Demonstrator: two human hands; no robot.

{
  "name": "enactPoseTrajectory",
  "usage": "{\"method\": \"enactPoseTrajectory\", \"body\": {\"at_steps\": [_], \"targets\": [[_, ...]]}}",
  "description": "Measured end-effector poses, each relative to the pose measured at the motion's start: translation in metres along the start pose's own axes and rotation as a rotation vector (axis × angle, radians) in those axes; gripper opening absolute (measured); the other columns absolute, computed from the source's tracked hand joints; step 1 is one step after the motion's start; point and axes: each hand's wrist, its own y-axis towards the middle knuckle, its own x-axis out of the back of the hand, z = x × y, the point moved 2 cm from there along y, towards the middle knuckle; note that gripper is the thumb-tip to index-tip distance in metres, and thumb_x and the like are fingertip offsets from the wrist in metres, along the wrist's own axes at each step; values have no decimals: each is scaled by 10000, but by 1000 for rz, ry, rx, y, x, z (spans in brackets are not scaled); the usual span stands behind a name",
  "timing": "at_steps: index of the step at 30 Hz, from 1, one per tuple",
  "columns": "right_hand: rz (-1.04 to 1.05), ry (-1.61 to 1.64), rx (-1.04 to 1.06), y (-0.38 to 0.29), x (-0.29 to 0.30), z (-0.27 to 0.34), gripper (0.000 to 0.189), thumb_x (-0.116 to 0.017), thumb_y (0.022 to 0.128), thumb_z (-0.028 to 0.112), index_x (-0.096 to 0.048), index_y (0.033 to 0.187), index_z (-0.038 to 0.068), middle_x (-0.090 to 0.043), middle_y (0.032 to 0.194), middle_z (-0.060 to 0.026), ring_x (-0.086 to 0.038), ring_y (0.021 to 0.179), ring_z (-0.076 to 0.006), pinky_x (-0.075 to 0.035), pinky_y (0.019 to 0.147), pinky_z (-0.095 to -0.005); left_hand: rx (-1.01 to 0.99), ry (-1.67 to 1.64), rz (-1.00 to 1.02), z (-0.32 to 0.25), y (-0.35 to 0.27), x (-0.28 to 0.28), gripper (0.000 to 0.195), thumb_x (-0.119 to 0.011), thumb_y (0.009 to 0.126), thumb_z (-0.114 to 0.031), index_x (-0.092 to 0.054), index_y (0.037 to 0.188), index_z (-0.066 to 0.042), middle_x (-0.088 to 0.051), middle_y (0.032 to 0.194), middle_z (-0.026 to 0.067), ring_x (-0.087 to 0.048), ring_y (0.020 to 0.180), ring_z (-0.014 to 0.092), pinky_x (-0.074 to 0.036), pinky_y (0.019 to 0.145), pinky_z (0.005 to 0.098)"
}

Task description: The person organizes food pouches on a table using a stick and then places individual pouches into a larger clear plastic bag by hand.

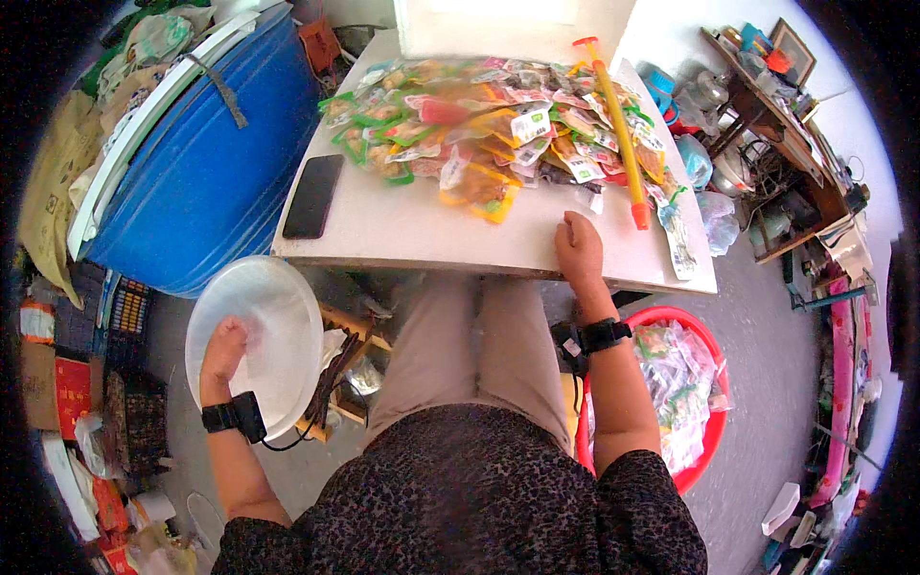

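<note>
Sealed snack packets (pixel 489 129) lie heaped over the back of a white table (pixel 402 226). A yellow tube with orange-red ends (pixel 619 136) lies across the right side of the heap. My right hand (pixel 579 248) rests at the table's front edge with its fingers curled, and nothing shows in it. My left hand (pixel 226 348) is over a translucent white plastic basin (pixel 284 345) to the left, below table height; whether it grips anything is hidden. A black smartphone (pixel 313 197) lies at the table's left edge.
A red plastic tub (pixel 719 431) of clear wrappers stands on the floor at right. A large blue plastic barrel (pixel 208 158) stands left of the table. Cardboard boxes (pixel 39 381) line the left side; a cluttered wooden shelf (pixel 819 187) stands at right.
</note>
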Motion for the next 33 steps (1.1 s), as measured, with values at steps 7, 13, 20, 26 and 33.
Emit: {"method": "enactPoseTrajectory", "body": {"at_steps": [7,13,20,26,33], "targets": [[9,419,-184,-13,-19,27,225,-530,746,137,-523,916,-10,-553,876,-127,-534,811,-236,-415,731,-321,-418,-532,304,-107,-18,-52,399,-570,723,-183,-470,1047,27,-522,1025,155,-502,973,282,-384,854,412],[538,1152,-696,-35,-45,107,318,-497,805,211,-431,1052,20,-519,918,-55,-522,824,-151,-441,661,-244,-472,-875,728,-152,13,-129,410,-576,705,-153,-472,1054,34,-520,1039,159,-498,974,302,-375,853,467],[625,1088,-109,-40,-95,52,268,-477,794,125,-435,1034,14,-537,894,-78,-541,759,-149,-456,641,-278,-284,-981,852,-154,46,-176,327,-544,700,-114,-501,1006,-8,-543,976,130,-520,929,280,-399,836,443],[591,1190,-555,-14,-63,70,243,-494,740,46,-464,976,-4,-551,793,-48,-526,637,-108,-434,554,-222,-161,-719,602,-106,105,-147,313,-562,700,-139,-494,977,-10,-557,915,99,-549,833,237,-436,771,386],[466,904,-457,-12,-86,85,247,-509,726,61,-470,960,-9,-507,716,-12,-471,589,-64,-383,490,-199,-805,271,-435,-129,89,-178,71,-519,727,-94,-525,759,-32,-529,682,67,-508,624,149,-412,586,273]]}}
